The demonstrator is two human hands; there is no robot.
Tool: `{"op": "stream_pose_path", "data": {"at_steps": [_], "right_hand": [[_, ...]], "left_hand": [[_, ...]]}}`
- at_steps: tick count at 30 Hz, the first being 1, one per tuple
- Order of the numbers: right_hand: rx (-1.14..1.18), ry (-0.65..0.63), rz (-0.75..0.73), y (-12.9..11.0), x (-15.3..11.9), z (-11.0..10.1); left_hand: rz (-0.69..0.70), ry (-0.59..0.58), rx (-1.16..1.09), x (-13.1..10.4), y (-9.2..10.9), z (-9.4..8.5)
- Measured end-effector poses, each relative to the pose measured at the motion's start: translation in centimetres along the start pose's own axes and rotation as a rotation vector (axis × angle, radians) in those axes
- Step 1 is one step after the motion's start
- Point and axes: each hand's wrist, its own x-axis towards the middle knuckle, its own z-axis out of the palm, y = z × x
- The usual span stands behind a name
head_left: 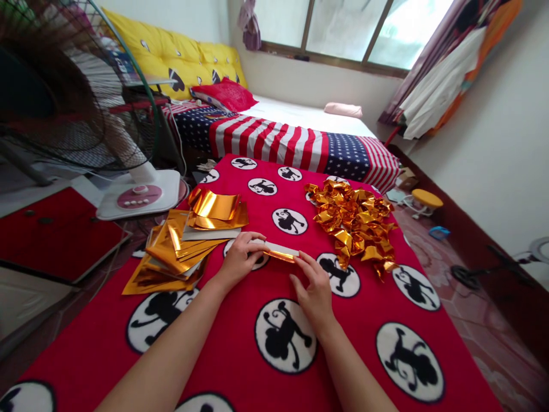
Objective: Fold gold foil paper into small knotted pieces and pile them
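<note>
Between my two hands is a narrow folded strip of gold foil paper (281, 253), gold on its near face with a pale edge along the top. My left hand (241, 257) pinches its left end, and the fingers of my right hand (314, 286) close on its right end. To the left lies a loose stack of flat gold foil sheets (184, 246), some showing a grey-white back, with a curled sheet on top. On the right sits a heap of folded gold foil pieces (355, 217), crumpled-looking and overlapping.
A red cloth with monkey prints (283, 366) covers the table. At the left stands a fan (139, 194), its blades blurred, beside a red-topped cabinet (60, 234). Behind the table is a bed with a stars-and-stripes cover (274, 137). A yellow stool (427, 198) stands on the right-hand floor.
</note>
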Motion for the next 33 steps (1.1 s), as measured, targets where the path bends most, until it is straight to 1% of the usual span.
{"op": "stream_pose_path", "data": {"at_steps": [2, 5, 7, 9, 11, 13, 18, 23, 30, 33], "right_hand": [[0.141, 0.084, 0.024, -0.2, 0.7, -0.1], [0.338, 0.174, 0.140, -1.1, 1.7, -0.6], [0.491, 0.178, 0.283, -1.7, 2.2, -1.0], [0.654, 0.164, 0.410, -2.1, 2.4, -1.2], [0.764, 0.167, 0.478, -2.3, 2.5, -1.3], [0.779, 0.190, 0.500, -2.3, 2.5, -1.4], [0.690, 0.227, 0.481, -2.4, 2.3, -1.4], [0.671, 0.215, 0.470, -2.5, 2.0, -1.4], [0.702, 0.159, 0.469, -3.0, 1.6, -1.4], [0.692, 0.081, 0.457, -3.3, 1.9, -1.9]], "left_hand": [[-0.064, 0.000, -0.111, 0.3, 0.6, -0.1], [-0.251, -0.032, -0.328, 0.5, 1.7, -0.4], [-0.373, -0.052, -0.464, 0.5, 2.6, -0.4], [-0.467, -0.025, -0.592, 0.4, 3.3, -0.4], [-0.536, 0.004, -0.706, 0.3, 4.0, -0.3], [-0.578, 0.021, -0.776, 0.2, 4.5, -0.2], [-0.613, 0.048, -0.766, -0.1, 5.1, 0.0], [-0.620, 0.047, -0.830, -0.4, 5.0, 0.5], [-0.571, 0.094, -0.723, -0.6, 4.6, 1.1], [-0.560, 0.100, -0.704, -0.7, 4.4, 1.1]]}}
